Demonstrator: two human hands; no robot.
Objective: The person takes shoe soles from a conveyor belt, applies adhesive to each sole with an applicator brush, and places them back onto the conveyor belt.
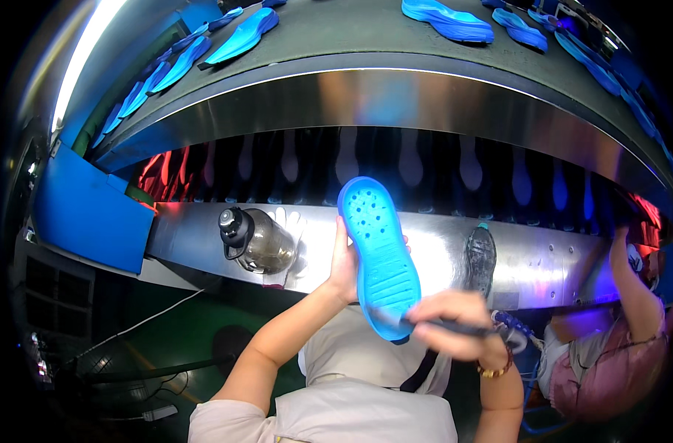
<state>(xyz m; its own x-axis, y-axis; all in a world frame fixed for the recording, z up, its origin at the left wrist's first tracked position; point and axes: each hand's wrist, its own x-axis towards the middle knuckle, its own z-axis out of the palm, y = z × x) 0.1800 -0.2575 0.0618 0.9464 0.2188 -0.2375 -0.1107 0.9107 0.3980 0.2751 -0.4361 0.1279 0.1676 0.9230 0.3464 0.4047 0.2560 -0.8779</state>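
A bright blue shoe sole [381,258] is held up in front of my body, its patterned face toward me. Small round holes dot its upper end, and ridges cross the lower half. My left hand [342,264] grips it along the left edge, with fingers behind it and fingertips showing at the right edge. Closed around a dark-handled brush [466,328], my right hand [454,314] is at the sole's lower end. The brush's pale tip lies over the heel area, smeared by motion; whether it touches the surface I cannot tell.
A metal ledge [329,214] carries a dark bottle [268,244], a white glove [296,225] and a dark sole-shaped piece [480,258]. Beyond, several blue soles [244,37] lie on a green conveyor belt [336,37]. Another person's arm [635,288] reaches in at the right.
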